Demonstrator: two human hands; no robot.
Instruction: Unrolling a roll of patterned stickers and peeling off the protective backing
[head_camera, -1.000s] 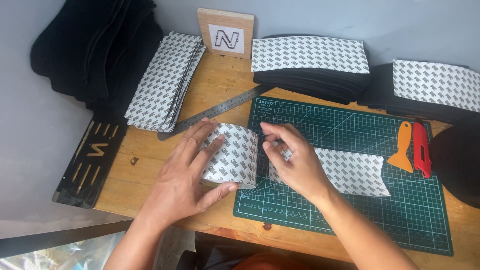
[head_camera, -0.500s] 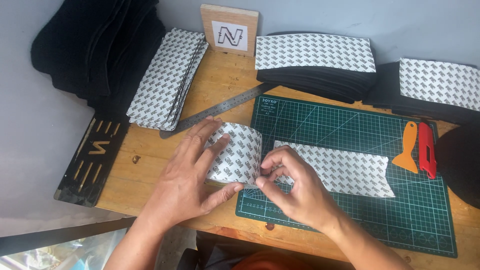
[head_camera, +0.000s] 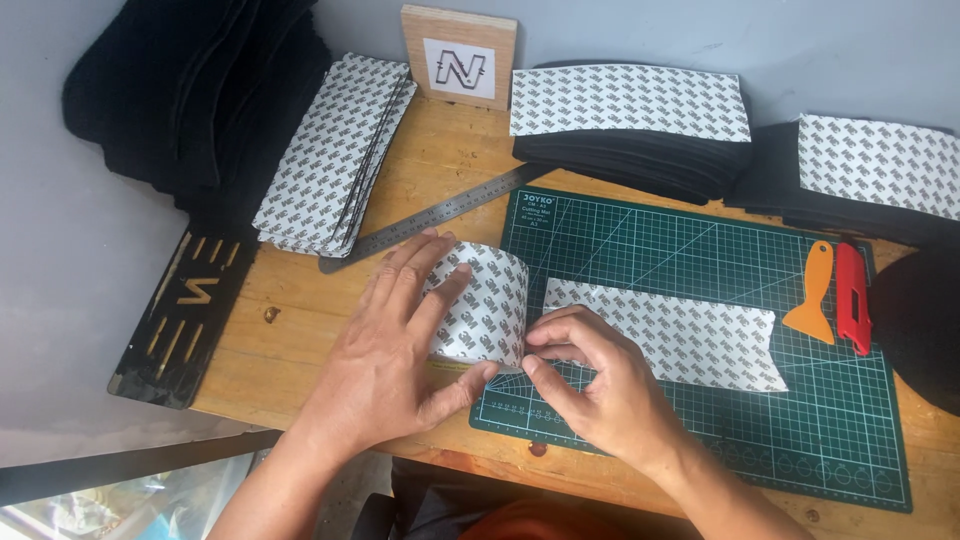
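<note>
Now, at the desk (head_camera: 300, 330):
Left hand (head_camera: 395, 345): laid flat over the curled patterned sheet (head_camera: 485, 300), fingers spread, thumb under its lower edge; grip loose, not closed.
Right hand (head_camera: 600, 385): thumb and forefinger pinch the sheet's lower corner.
Sheet: bent into a hump at the left edge of the green cutting mat (head_camera: 720, 250).
Nearby: steel ruler (head_camera: 430, 215) just above; flat patterned strip (head_camera: 670, 335) beside the right hand.

**Right hand drops to the curled sheet's lower corner**

The right hand (head_camera: 600, 385), a second ago up at the top edge of the curled patterned sheet (head_camera: 480, 305), now pinches at its lower right corner, thumb and forefinger together. The left hand (head_camera: 400, 345) spreads a little wider over the curl. The flat strip (head_camera: 665, 335) on the cutting mat (head_camera: 700, 260) lies more exposed.
</note>
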